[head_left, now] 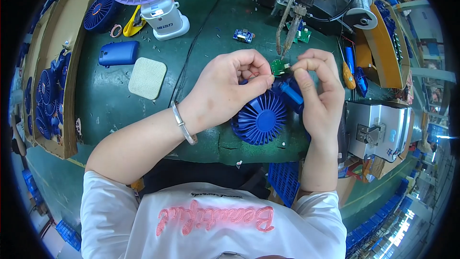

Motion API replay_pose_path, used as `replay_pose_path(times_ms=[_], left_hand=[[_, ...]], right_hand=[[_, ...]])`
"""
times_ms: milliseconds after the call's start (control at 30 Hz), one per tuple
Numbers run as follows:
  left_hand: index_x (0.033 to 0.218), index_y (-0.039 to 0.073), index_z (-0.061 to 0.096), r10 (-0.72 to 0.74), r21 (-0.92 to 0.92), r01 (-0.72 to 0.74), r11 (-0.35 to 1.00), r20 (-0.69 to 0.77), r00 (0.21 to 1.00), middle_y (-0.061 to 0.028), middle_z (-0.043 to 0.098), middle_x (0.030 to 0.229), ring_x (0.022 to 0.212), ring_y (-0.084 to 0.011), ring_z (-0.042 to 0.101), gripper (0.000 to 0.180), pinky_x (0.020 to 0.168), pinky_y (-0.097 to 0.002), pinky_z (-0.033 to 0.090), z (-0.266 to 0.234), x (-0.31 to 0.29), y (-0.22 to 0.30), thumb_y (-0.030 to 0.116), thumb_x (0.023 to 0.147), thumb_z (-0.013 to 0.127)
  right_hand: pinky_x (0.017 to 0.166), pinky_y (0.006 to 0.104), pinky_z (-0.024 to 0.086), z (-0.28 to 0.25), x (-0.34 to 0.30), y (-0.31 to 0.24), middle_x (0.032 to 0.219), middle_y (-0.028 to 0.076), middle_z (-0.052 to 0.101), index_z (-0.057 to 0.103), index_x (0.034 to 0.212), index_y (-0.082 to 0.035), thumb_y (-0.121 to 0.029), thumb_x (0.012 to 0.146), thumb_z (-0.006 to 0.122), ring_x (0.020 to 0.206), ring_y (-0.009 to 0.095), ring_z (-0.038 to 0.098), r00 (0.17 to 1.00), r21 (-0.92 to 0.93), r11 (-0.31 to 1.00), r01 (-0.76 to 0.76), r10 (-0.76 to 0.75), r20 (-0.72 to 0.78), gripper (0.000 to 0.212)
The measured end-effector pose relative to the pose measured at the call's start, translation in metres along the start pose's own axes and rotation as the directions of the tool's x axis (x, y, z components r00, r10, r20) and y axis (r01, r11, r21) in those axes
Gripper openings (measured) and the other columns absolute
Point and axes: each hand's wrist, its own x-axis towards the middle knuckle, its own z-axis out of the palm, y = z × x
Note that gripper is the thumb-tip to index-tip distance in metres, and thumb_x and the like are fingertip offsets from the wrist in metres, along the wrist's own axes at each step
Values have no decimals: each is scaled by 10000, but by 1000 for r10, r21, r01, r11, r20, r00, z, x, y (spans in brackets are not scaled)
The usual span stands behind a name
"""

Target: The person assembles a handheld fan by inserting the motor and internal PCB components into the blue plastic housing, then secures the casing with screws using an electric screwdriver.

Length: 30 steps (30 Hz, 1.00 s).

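Observation:
My left hand [235,81] is closed in a pinch at the left edge of a small green circuit board [279,67]. A thin red wire shows by its fingers. At the board's right edge, the thumb and forefinger of my right hand [318,84] are pressed together; what they pinch is too small to make out. Below the hands lies a blue handheld fan [263,120], its round grille up. A blue cylindrical battery [291,94] sits beside the grille, partly hidden by my right hand. Just above the board hang the tips of a mounted soldering iron [286,43].
At the upper left stands a purple fan with a white base [167,21]. A blue casing [118,53] and a pale square pad [147,78] lie left. A cardboard tray [69,86] holds blue fans. Right are a solder spool [359,9], screwdriver [348,76] and metal box [378,129].

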Motion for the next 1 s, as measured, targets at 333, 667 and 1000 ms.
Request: replay_pose_path(times_ms=[333, 667, 1000], left_hand=[[937, 37, 598, 6, 11, -6, 1000, 16, 1000, 8, 610, 880, 841, -48, 581, 76, 777, -196, 474, 0, -1, 0, 65, 885, 647], [932, 34, 590, 6, -48, -5, 999, 25, 1000, -1, 615, 887, 852, -58, 591, 65, 788, -206, 481, -1, 0, 0, 67, 895, 633], [950, 37, 590, -16, -162, 16, 987, -1, 1000, -12, 628, 893, 859, -73, 600, 71, 803, -211, 467, -3, 0, 2, 83, 903, 618]], right_hand=[[797, 293, 457, 5, -2, -5, 951, 104, 579, 647, 876, 3, 1, 803, 667, 894, 214, 583, 993, 23, 999, 25, -27, 118, 76], [838, 309, 475, 1, 0, 3, 1005, 130, 641, 630, 1008, 4, -16, 857, 625, 938, 218, 623, 996, 28, 996, -79, 78, 38, 153], [779, 236, 468, 5, 0, 0, 895, 48, 653, 657, 1058, 6, 13, 813, 679, 815, 97, 594, 969, 234, 941, -244, 228, 94, 247]])
